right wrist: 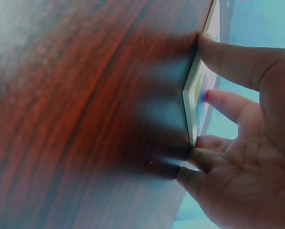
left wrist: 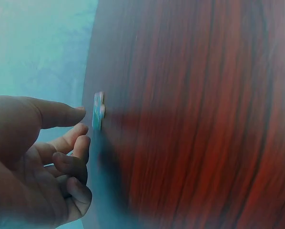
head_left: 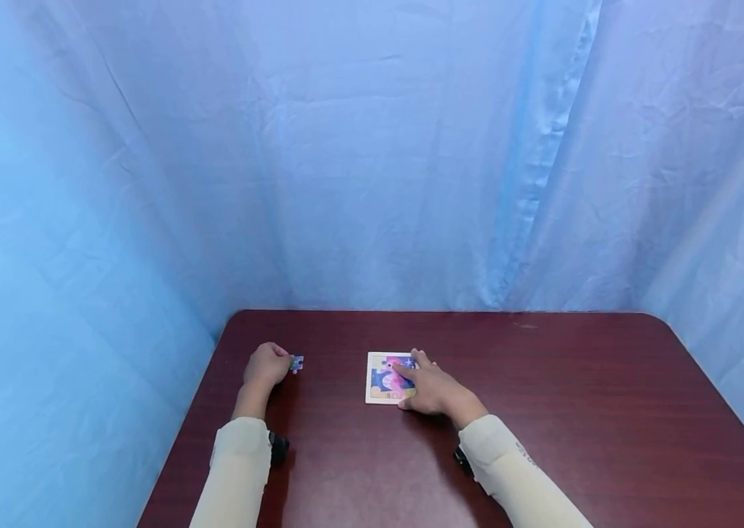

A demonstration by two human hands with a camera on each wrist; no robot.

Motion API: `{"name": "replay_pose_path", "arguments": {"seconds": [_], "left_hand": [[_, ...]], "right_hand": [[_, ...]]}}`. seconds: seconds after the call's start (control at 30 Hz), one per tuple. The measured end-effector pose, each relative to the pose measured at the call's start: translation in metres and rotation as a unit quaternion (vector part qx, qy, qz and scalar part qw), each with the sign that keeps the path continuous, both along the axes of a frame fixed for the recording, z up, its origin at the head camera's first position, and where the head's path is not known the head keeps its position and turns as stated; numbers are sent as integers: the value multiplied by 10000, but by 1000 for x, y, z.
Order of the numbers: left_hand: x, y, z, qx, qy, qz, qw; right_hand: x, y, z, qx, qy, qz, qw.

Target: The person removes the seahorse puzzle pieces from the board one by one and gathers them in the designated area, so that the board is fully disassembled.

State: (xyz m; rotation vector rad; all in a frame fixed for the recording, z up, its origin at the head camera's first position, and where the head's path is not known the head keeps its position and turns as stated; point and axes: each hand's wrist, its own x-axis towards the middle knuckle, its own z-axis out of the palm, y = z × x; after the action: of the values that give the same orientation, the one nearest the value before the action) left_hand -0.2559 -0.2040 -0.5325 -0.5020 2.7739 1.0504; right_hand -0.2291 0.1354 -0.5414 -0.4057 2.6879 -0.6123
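Note:
A small jigsaw piece, blue and green with knobs, lies on the table at the left. My left hand is right at it. In the left wrist view, the thumb and index tips stand just short of the piece, and the other fingers bend loosely. A square jigsaw puzzle tray with a white border lies flat near the middle, its picture pink, blue and yellow. My right hand holds its right side, thumb at the near edge, other fingers at the far edge, index touching the picture.
The dark red wooden table has rounded far corners. Blue curtains hang behind it and at both sides. Each wrist carries a black camera, one by the left cuff and another by the right.

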Motion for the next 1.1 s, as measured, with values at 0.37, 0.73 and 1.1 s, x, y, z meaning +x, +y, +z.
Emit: {"name": "replay_pose_path", "arguments": {"seconds": [0.37,0.73,1.1], "left_hand": [[7,54,3,65,522,-735,9959],[12,103,16,133,859,-1199,9890],[12,129,6,-138,830,-1907,9780]], "right_hand": [[-1,1,-2,-85,-54,-2,9999],[0,1,0,-217,-119,-17,9997],[0,2,-2,-214,-118,-24,9997]]}}
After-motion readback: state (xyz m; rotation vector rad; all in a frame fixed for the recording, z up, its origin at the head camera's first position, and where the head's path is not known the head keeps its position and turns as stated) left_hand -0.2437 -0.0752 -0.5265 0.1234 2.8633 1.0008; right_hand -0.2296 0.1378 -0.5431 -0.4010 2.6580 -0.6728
